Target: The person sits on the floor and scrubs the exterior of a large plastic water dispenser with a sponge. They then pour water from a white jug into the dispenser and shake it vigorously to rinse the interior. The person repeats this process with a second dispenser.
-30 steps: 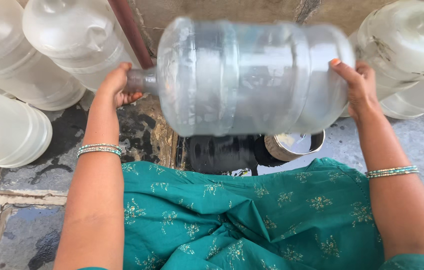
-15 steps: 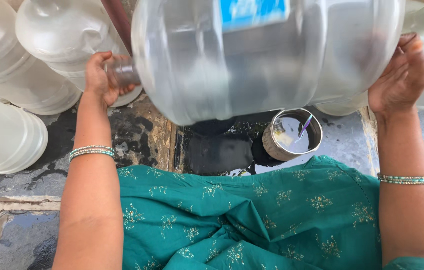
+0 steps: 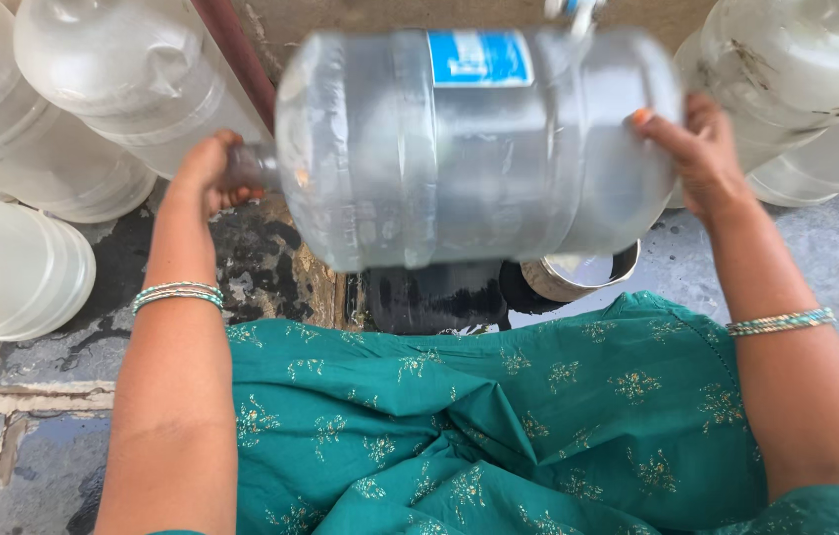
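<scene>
nearest the camera a green patterned garment (image 3: pixel 499 436) covers the person's lap, with both forearms reaching out over it; each wrist carries beaded bangles (image 3: pixel 178 294). beyond the cloth, a round metal pot (image 3: pixel 578 275) sits on the wet stone floor (image 3: pixel 271 277), partly hidden under the big jug. the large clear water jug (image 3: pixel 469 149) is held sideways above the floor, its neck pointing to the person's left and its flat bottom to the right, a blue label on its upper side; it looks blurred. the left hand (image 3: pixel 209 173) is wrapped closed around the jug's neck. the right hand (image 3: pixel 702 154) lies flat with fingers spread against the jug's bottom, pressing rather than gripping. farther back, more empty clear jugs (image 3: pixel 122 69) lie stacked on the left, and others (image 3: pixel 806 69) on the right, against a wall.
</scene>
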